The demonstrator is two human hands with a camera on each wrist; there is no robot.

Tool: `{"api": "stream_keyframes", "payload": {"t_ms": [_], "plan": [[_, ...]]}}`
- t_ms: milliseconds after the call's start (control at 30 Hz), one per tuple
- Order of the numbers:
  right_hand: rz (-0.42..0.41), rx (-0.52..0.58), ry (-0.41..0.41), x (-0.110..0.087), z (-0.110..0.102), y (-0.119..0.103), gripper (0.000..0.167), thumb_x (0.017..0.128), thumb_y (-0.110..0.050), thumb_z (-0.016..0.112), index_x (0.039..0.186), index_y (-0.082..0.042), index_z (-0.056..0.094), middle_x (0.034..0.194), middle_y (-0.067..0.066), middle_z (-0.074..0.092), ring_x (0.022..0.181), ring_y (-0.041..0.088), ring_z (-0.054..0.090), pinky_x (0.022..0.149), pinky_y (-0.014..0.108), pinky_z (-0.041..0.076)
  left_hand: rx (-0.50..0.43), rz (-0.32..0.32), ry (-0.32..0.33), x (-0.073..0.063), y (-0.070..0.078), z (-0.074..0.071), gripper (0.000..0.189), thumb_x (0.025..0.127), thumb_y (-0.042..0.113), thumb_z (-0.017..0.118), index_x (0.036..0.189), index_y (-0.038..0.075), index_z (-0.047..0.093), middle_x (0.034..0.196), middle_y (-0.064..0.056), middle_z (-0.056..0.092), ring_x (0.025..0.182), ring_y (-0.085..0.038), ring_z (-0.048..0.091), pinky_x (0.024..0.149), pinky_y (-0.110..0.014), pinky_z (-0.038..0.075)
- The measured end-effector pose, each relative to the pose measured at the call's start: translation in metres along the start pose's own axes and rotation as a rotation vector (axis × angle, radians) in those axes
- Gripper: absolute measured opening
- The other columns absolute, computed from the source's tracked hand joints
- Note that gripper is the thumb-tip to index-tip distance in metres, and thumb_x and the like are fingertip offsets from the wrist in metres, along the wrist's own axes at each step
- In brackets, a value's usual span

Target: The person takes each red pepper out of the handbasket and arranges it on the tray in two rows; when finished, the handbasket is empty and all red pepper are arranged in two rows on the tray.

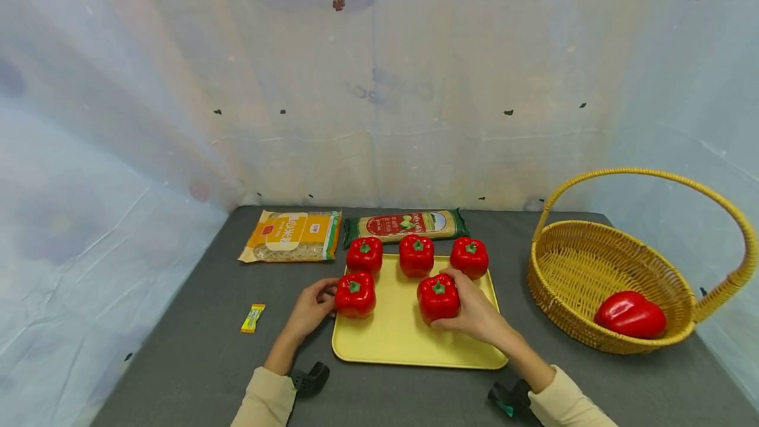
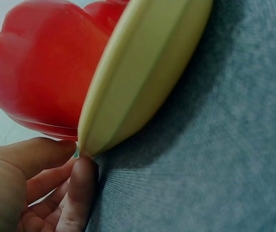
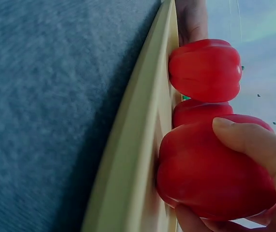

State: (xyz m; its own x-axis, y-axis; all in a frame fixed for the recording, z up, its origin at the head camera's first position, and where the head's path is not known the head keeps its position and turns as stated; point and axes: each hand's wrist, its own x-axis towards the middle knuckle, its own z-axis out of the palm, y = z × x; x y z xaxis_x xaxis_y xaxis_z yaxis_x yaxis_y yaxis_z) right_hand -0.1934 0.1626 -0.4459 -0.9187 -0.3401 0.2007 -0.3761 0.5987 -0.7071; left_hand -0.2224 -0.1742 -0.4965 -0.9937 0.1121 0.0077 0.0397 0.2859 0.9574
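My right hand [image 1: 477, 312] grips a red bell pepper [image 1: 438, 299] with a green stem over the right part of a yellow tray [image 1: 397, 348]. In the right wrist view the thumb lies on one side of that bell pepper [image 3: 210, 169] and fingers curl under the other. My left hand [image 1: 312, 308] is at the tray's left edge; in the left wrist view its thumb and fingers pinch the tray rim [image 2: 87, 140]. Close beside it, another bell pepper [image 1: 355, 295] sits on the tray. Three more, including a middle one [image 1: 416, 256], line the tray's far edge.
A wicker basket [image 1: 551, 308] with a tall handle stands at the right, a red bell pepper [image 1: 631, 315] lying inside. Behind the tray are a bag of grain [image 1: 293, 236] and a green noodle packet [image 1: 409, 224]. A small yellow packet [image 1: 253, 317] lies at left.
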Motion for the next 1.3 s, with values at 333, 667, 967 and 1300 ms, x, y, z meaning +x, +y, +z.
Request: {"api": "stream_keyframes", "payload": {"t_ms": [333, 667, 967, 1300], "plan": [[-0.003, -0.021, -0.095, -0.001, -0.01, -0.003, 0.091, 0.068, -0.033, 0.084, 0.136, 0.001, 0.034, 0.129, 0.014, 0.048, 0.116, 0.031, 0.05, 0.093, 0.052, 0.044, 0.009, 0.002, -0.003, 0.002, -0.001, -0.001, 0.035, 0.087, 0.003, 0.063, 0.122, 0.001, 0.057, 0.094, -0.011, 0.06, 0.07, -0.016, 0.059, 0.058, -0.027, 0.053], [-0.025, 0.035, -0.265, -0.002, -0.026, 0.0, 0.096, 0.075, -0.03, 0.078, 0.147, -0.004, 0.02, 0.14, 0.018, 0.039, 0.113, 0.027, 0.051, 0.076, 0.036, 0.053, 0.015, 0.021, -0.004, 0.001, -0.001, -0.001, 0.035, 0.087, 0.002, 0.062, 0.122, 0.0, 0.056, 0.095, -0.012, 0.06, 0.07, -0.018, 0.059, 0.058, -0.028, 0.054], [-0.05, 0.152, -0.371, -0.006, -0.039, -0.002, 0.093, 0.076, -0.019, 0.078, 0.148, -0.014, 0.019, 0.138, 0.02, 0.039, 0.095, 0.025, 0.06, 0.075, 0.037, 0.054, 0.008, 0.029, -0.021, 0.002, -0.003, 0.0, 0.035, 0.088, 0.002, 0.062, 0.122, -0.001, 0.056, 0.095, -0.013, 0.06, 0.07, -0.017, 0.059, 0.058, -0.028, 0.053], [-0.105, 0.202, -0.357, -0.005, -0.036, 0.004, 0.078, 0.079, -0.019, 0.076, 0.142, -0.007, 0.031, 0.128, 0.019, 0.05, 0.092, 0.02, 0.064, 0.077, 0.036, 0.055, -0.001, 0.02, -0.016, 0.0, -0.003, -0.001, 0.035, 0.088, 0.004, 0.062, 0.122, 0.001, 0.056, 0.095, -0.012, 0.06, 0.07, -0.018, 0.059, 0.058, -0.028, 0.053]]}}
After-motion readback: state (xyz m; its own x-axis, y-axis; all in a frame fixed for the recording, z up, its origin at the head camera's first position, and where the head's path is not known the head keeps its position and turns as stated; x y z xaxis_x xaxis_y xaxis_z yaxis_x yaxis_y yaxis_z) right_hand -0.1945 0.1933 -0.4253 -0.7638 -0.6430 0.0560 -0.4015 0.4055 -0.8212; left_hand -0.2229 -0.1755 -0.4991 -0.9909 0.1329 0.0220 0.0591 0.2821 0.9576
